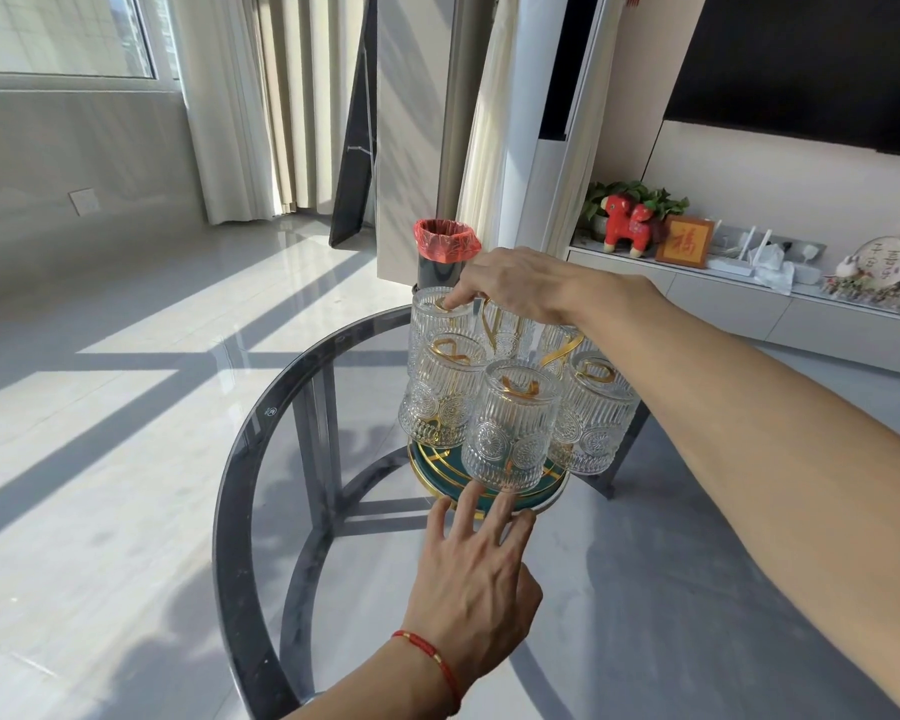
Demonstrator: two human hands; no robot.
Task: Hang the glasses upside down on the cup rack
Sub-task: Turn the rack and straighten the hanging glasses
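- Head view: late in the task, by the look of it — ribbed clear glasses point(510, 423) already hanging upside down around the gold-armed cup rack point(557, 356), on a round smoked-glass table point(261, 459).
- Right hand point(515, 293) reaching over the top, fingertips on the upturned base of the far-left glass point(440, 317), apparently seating it; fingers curled, no full wrap visible.
- Left hand point(476, 574) open, fingers spread, tips touching the green, gold-rimmed rack base point(528, 498) at its near edge, holding nothing.
- Next, probably: release gently, checking the glass sits over its loop.
- Pressed floral medallions low on each glass; slick, hard, prone to clinking.
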